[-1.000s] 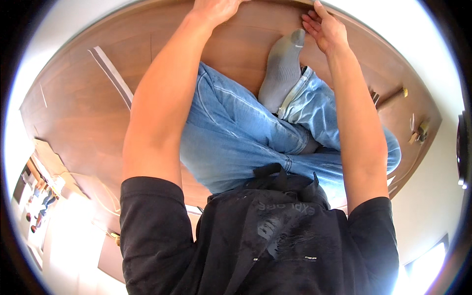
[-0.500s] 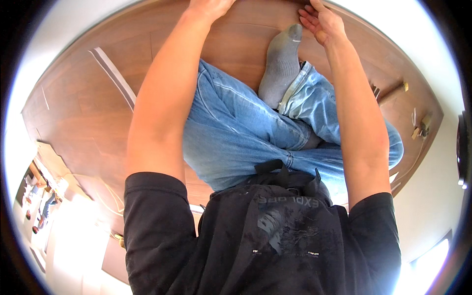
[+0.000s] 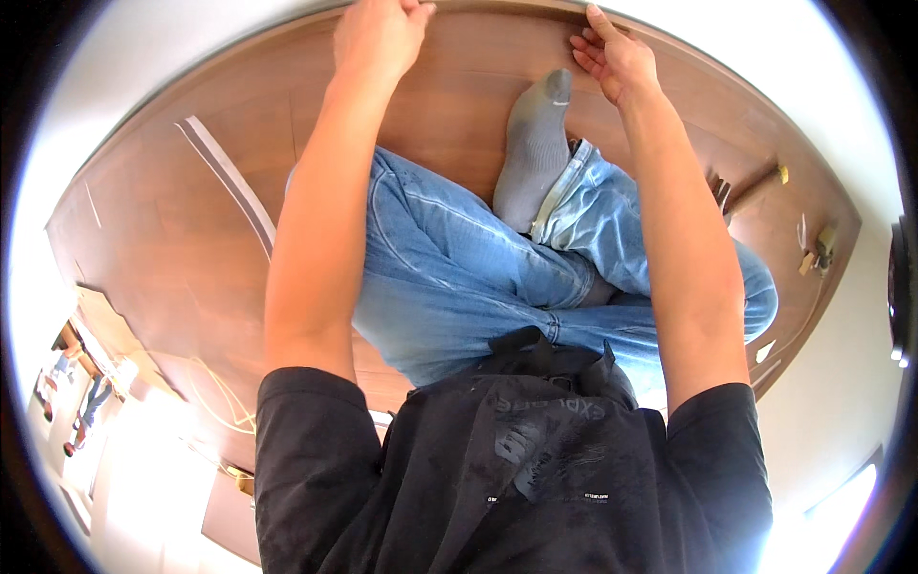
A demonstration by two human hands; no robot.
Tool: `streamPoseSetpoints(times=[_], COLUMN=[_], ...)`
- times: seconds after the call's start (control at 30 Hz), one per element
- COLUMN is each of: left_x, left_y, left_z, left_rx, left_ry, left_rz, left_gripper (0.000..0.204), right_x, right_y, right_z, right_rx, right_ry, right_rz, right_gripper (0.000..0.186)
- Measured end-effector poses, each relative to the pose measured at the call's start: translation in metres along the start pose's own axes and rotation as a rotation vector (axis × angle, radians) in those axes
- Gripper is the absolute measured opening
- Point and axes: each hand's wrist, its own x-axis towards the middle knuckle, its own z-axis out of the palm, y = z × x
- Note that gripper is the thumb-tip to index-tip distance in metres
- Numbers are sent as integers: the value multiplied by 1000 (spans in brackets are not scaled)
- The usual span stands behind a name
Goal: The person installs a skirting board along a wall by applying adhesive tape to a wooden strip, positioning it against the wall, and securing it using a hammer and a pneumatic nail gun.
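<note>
My left hand (image 3: 381, 38) is raised at the far edge of the wooden floor, close to the brown strip (image 3: 512, 8) along the foot of the white wall. Its fingers are curled and pinched together; whatever they hold, if anything, cannot be made out. Farther right, my right hand (image 3: 620, 65) has its fingers apart, the thumb reaching up to the brown strip, and nothing shows in the palm. Between the hands and nearer to me is my grey-socked foot (image 3: 533, 143), beside the right hand. My legs in blue jeans (image 3: 459, 239) are folded on the floor.
A long pale-and-dark strip (image 3: 225, 172) lies on the floor (image 3: 153, 249) at left. On the right are a hammer-like tool with a wooden handle (image 3: 755, 189) and small pieces (image 3: 820, 251). Cardboard (image 3: 110, 325) and a thin yellow cord (image 3: 225, 397) lie lower left.
The view has shifted a little, and more of my left hand shows, its fingers now visible. My right hand sits slightly farther left and lower, thumb still at the strip.
</note>
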Motion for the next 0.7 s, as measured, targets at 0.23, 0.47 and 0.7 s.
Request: streamPoseSetpoints(times=[0.23, 0.47, 0.7], left_x=[18, 34, 32], left_y=[-9, 2, 15], left_z=[58, 72, 66], left_rx=[-1169, -1292, -1231], left_ry=[-582, -439, -401], left_rz=[-464, -418, -448], left_gripper=[67, 51, 61], right_x=[-1, 13, 5], right_y=[1, 0, 5], right_z=[8, 6, 5], right_rx=[-35, -72, -77], right_ry=[-21, -55, -54], right_rz=[-55, -90, -129], right_gripper=[48, 68, 69])
